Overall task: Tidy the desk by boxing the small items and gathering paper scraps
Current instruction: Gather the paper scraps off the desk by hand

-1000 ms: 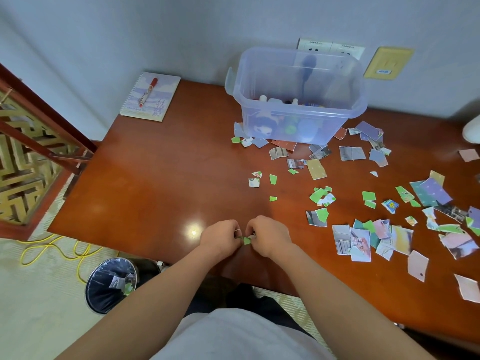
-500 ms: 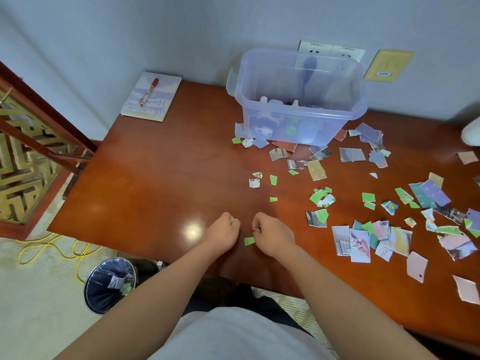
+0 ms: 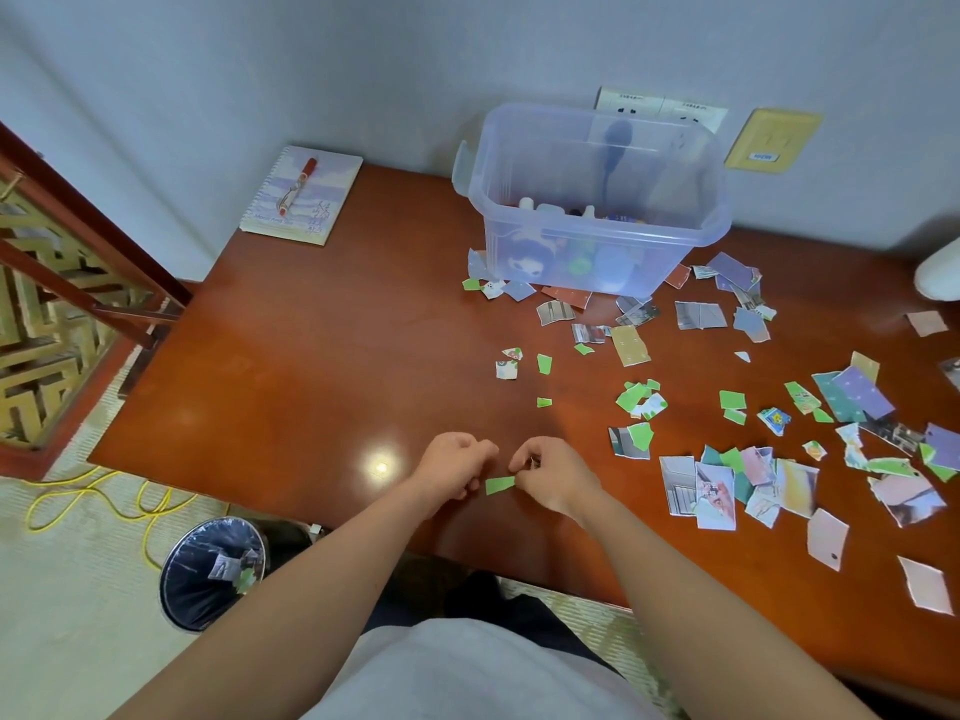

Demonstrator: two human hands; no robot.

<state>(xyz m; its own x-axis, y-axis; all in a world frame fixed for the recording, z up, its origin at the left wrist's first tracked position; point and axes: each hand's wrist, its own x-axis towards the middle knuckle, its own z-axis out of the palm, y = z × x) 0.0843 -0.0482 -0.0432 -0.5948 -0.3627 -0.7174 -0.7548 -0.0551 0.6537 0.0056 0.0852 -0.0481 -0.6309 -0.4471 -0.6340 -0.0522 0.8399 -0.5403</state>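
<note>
A small green paper scrap lies near the desk's front edge between my two hands. My right hand has its fingers curled and pinches the scrap's right end. My left hand is curled into a loose fist just left of the scrap; nothing shows in it. Many torn paper scraps in green, pink, purple and photo prints are spread over the right half of the desk. A clear plastic box with small items inside stands at the back.
A notebook with a red pen on it lies at the desk's back left corner. On the floor to the front left stands a bin with a dark liner and scraps inside. A wooden lattice frame stands at the left.
A second ago both hands pinched the green scrap together. They then parted and left it on the desk. Now my right hand's fingers are back on its right end.
</note>
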